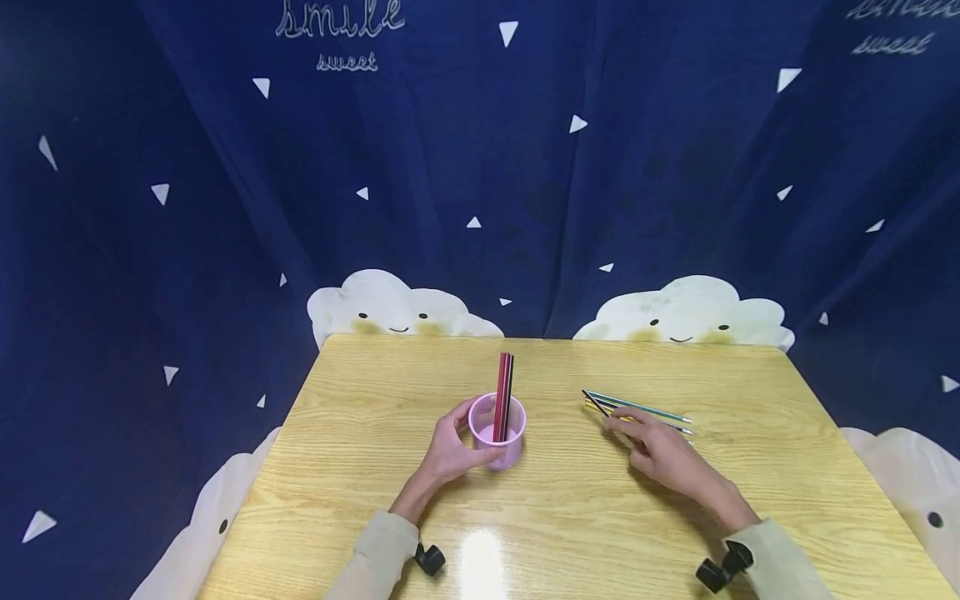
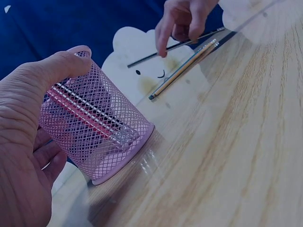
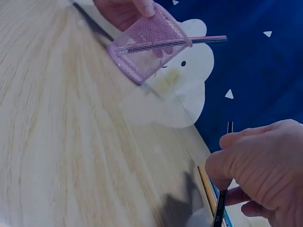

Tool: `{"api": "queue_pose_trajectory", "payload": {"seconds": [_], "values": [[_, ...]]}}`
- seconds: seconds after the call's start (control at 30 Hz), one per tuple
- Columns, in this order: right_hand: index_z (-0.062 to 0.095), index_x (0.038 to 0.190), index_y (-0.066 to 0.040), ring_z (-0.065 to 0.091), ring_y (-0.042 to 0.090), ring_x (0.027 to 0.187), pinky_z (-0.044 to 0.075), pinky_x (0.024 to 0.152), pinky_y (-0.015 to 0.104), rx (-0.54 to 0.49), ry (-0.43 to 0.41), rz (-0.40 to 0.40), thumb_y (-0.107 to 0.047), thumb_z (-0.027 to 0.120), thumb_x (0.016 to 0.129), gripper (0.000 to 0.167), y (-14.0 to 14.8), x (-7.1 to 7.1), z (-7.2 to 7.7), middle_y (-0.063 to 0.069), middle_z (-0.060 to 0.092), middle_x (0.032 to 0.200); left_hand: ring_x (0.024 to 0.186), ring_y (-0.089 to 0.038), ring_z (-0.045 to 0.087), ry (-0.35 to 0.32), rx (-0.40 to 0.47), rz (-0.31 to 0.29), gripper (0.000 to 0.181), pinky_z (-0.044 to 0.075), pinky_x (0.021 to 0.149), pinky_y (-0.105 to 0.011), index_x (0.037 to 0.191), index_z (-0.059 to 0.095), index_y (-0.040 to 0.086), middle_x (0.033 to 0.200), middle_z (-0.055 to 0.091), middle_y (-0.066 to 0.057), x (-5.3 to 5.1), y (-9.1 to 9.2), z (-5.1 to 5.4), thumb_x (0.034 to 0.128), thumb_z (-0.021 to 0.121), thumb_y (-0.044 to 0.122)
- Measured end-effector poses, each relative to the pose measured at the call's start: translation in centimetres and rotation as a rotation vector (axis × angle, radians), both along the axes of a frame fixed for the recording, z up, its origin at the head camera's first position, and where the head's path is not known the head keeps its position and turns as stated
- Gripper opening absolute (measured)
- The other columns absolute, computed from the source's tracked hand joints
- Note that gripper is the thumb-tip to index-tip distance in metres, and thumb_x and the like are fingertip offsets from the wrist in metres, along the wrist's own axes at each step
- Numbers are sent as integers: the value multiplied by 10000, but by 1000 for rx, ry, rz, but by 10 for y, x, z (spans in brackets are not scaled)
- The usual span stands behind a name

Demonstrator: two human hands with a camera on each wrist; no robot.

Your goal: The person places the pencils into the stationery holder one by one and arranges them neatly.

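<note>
A pink mesh cup (image 1: 498, 454) stands upright on the table, with several red and black pencils (image 1: 503, 398) leaning in it. My left hand (image 1: 454, 450) grips the cup around its side, thumb near the rim in the left wrist view. On the right, my right hand (image 1: 667, 457) pinches a dark pencil (image 3: 221, 204) between thumb and fingers, one end tilted up. Under and beside that hand lie several pencils, among them a teal one (image 1: 645, 407) and a yellow one (image 3: 206, 187).
The wooden table (image 1: 375, 379) reaches back to a dark blue curtain (image 1: 450, 150) printed with white triangles and clouds. Black wrist cameras are strapped at both sleeves. A bright light reflection lies on the table's near part.
</note>
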State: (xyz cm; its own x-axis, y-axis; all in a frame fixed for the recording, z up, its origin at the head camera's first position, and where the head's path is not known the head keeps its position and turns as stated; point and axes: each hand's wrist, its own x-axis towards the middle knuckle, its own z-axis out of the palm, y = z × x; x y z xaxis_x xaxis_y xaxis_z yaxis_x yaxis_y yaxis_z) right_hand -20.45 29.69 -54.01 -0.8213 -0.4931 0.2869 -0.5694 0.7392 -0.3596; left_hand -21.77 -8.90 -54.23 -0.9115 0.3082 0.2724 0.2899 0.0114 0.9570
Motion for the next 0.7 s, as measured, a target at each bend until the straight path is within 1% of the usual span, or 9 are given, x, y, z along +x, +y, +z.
{"api": "queue_pose_trajectory", "payload": {"seconds": [0.07,0.13,0.23,0.33,0.37,0.43,0.57,0.7], "values": [[693,1366,-114,391,-30,618,330,511,165,-47,2,4,134,659,761,654,-2,0,2,132,620,1379,1254,-578,547,1,-1,-4,842,380,1105,-732,1439,546,-78,1369,623,-302,0,0,1,672,892,-42],[682,1379,-129,358,-59,579,332,492,162,-88,-6,1,142,657,761,676,-4,0,4,121,614,1384,1263,-585,537,-3,-3,-9,839,369,1114,-734,1440,544,-80,1371,616,-311,-2,0,-1,675,887,-53],[666,1399,-130,446,-52,633,388,507,166,-141,-5,-2,155,653,763,698,-7,0,5,125,608,1387,1282,-590,524,-10,-10,-13,852,358,1125,-735,1453,533,-77,1383,604,-321,-7,-1,-12,677,886,-68],[656,1411,-132,530,-6,712,442,521,187,-215,-9,-3,167,650,765,712,-11,0,6,124,604,1388,1292,-580,526,-7,-12,-15,874,367,1128,-724,1467,517,-77,1398,597,-315,-13,-1,-23,681,899,-55],[657,1412,-131,554,9,735,457,524,195,-243,-5,1,172,653,763,716,-12,-1,6,120,607,1383,1295,-566,533,-4,-14,-11,879,375,1130,-712,1471,517,-69,1401,600,-304,-14,-1,-26,683,906,-47],[657,1414,-129,577,20,741,467,509,198,-292,4,10,174,662,763,717,-17,-2,8,112,611,1379,1298,-533,550,3,-14,-6,882,390,1135,-688,1474,524,-51,1404,608,-281,-14,-1,-28,685,917,-29],[667,1393,-89,627,52,735,496,549,219,-378,54,54,194,687,749,703,-27,-6,13,121,631,1346,1289,-466,588,12,-7,8,875,424,1135,-640,1463,558,-2,1391,637,-226,-14,-1,-31,676,940,1],[674,1371,-54,652,93,738,483,589,260,-472,101,93,225,698,720,709,-40,-10,20,138,644,1325,1270,-434,610,12,2,15,862,452,1122,-612,1443,586,28,1366,658,-196,-14,0,-30,664,953,19]]}}
